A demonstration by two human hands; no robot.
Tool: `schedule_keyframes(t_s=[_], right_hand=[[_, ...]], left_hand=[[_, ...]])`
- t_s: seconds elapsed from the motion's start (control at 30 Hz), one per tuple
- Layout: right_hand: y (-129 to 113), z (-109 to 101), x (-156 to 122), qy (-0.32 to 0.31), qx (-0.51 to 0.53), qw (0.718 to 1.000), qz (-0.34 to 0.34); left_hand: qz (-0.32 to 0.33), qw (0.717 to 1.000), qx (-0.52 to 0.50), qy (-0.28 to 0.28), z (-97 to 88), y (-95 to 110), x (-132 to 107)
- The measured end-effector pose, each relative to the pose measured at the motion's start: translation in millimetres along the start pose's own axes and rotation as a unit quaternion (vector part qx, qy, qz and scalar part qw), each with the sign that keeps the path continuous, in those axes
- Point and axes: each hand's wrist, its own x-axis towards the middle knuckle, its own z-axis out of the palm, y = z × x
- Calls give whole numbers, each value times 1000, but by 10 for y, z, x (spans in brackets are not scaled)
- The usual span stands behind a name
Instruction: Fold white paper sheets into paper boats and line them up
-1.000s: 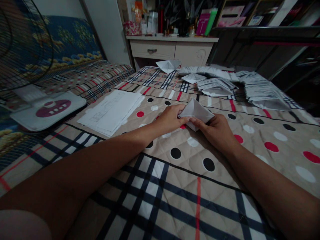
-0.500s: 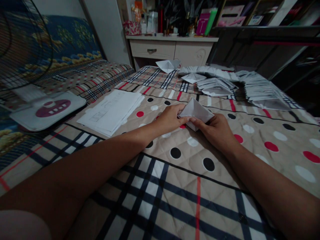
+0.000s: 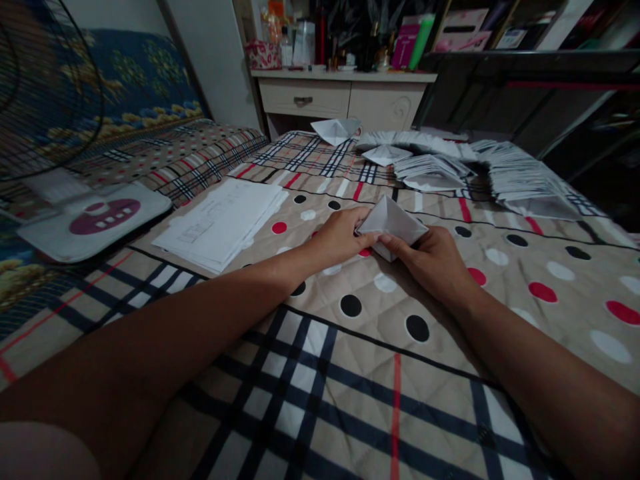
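Observation:
A folded white paper piece rests on the quilted bed cover in the middle of the view. My left hand pinches its left corner with fingers closed. My right hand grips its lower right side, thumb pressed on the front fold. Both forearms lie along the cover toward the camera.
A stack of flat white sheets lies left of my hands. Rows of several folded paper pieces sit at the back right. A fan base stands at the left. A dresser and a dark shelf lie beyond the bed.

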Motion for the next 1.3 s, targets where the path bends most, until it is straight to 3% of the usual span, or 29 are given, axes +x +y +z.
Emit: schedule_keyframes(t_s=[1.3], right_hand=[[-33, -6, -11, 2, -8, 1000, -5]], left_hand=[[-6, 1000, -9, 3, -1, 1, -9]])
